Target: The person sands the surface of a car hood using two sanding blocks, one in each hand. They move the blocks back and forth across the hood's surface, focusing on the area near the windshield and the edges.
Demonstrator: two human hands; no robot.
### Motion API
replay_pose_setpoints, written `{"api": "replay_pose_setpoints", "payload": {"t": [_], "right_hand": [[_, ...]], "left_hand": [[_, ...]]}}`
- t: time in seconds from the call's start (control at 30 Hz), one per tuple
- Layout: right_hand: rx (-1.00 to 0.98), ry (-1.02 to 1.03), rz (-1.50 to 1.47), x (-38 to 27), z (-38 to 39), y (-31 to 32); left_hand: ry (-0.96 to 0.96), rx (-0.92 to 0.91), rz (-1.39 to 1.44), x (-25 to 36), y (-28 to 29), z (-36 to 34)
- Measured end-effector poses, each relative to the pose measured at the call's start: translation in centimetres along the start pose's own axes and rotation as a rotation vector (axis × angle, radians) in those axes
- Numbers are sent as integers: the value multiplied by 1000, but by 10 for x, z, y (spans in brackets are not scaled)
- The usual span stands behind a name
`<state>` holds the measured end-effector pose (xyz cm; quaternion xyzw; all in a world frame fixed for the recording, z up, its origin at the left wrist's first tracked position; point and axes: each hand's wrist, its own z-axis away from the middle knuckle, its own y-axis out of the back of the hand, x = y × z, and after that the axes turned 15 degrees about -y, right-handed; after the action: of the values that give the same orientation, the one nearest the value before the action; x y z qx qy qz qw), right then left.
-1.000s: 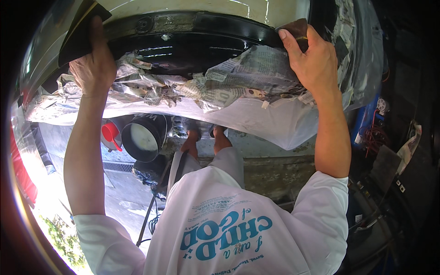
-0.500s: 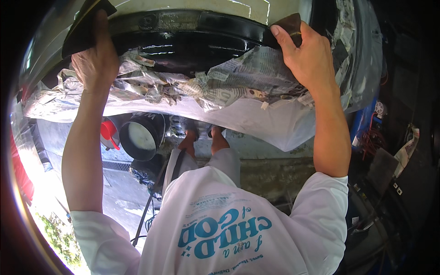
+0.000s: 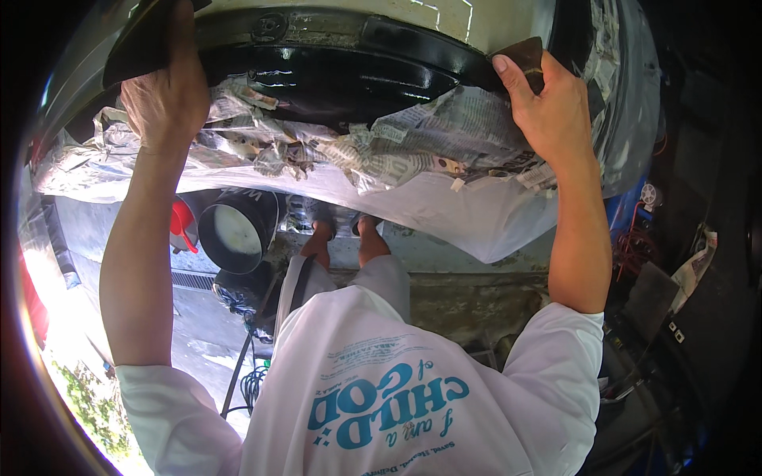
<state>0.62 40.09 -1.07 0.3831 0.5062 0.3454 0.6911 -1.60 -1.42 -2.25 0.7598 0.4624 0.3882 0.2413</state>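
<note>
In my left hand (image 3: pixel 168 99) is a dark, flexible sheet (image 3: pixel 136 55), gripped at the upper left against the vehicle's edge. My right hand (image 3: pixel 549 107) grips a smaller dark brown sheet (image 3: pixel 516 49), thumb on top, at the right of a glossy black curved trim strip (image 3: pixel 325 83). Above the strip is a pale, wet-looking panel (image 3: pixel 429 20). Crumpled newspaper (image 3: pixel 444 127) and translucent plastic sheeting (image 3: pixel 468 214) cover the area below the strip, under and between my hands.
On the floor stand a black bucket with pale liquid (image 3: pixel 236 234) and a red dipper (image 3: pixel 181 218). Dark cables (image 3: pixel 254 381) lie at the lower left. At the right are a blue object (image 3: pixel 619 205), a coiled reddish hose (image 3: pixel 635 246) and scraps of newspaper (image 3: pixel 690 274).
My left hand and its sheet have moved upward. My right hand moved slightly up and left, then shifted back to the right with its sheet.
</note>
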Motion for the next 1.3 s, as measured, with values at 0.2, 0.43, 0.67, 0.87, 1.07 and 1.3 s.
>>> {"api": "replay_pose_setpoints", "payload": {"t": [0.2,0.43,0.67,0.87,1.07,1.3], "right_hand": [[-25,-4,7,-16,-5,-8],[-37,-7,19,-20,-5,-5],[-3,17,33,-20,-4,-5],[-14,59,9,-30,-6,-9],[8,63,-17,-19,-4,-6],[17,26,27,-49,2,-11]], "left_hand": [[-33,-80,-105,-4,5,-2],[-57,67,-44,2,-4,3],[-15,-83,-60,3,5,-2],[2,-80,-118,-1,4,-1],[24,-52,-38,7,3,-1],[30,-95,-110,4,4,-1]]}}
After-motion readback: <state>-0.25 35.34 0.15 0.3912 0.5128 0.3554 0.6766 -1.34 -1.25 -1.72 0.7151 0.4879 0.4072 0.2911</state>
